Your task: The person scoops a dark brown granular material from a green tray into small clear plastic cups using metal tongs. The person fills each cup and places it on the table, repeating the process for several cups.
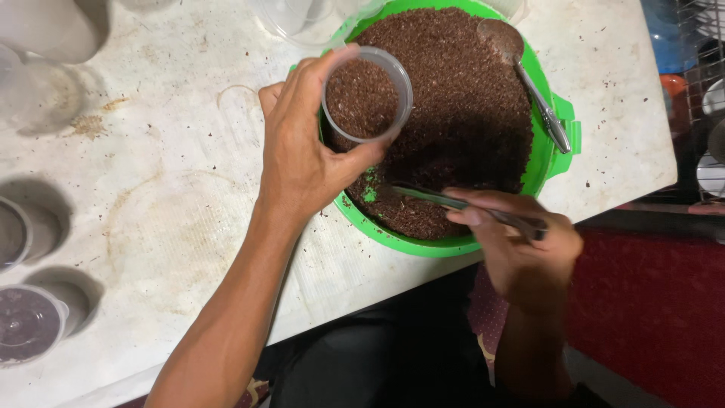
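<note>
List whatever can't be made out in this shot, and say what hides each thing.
Head view only:
- Bowl of the spoon in the right hand: buried in the brown granules.
- Fill depth of the clear cup in the left hand: fingers cover its wall.
- Lidded cups at the left: cut by the frame edge.
- Green bowl: far rim cut off at the top.

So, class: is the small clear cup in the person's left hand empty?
No: the small clear cup held by the left hand is nearly full of the same brown granules as the green tub.

surface: stained white table | on it: green tub, lidded cups
</note>
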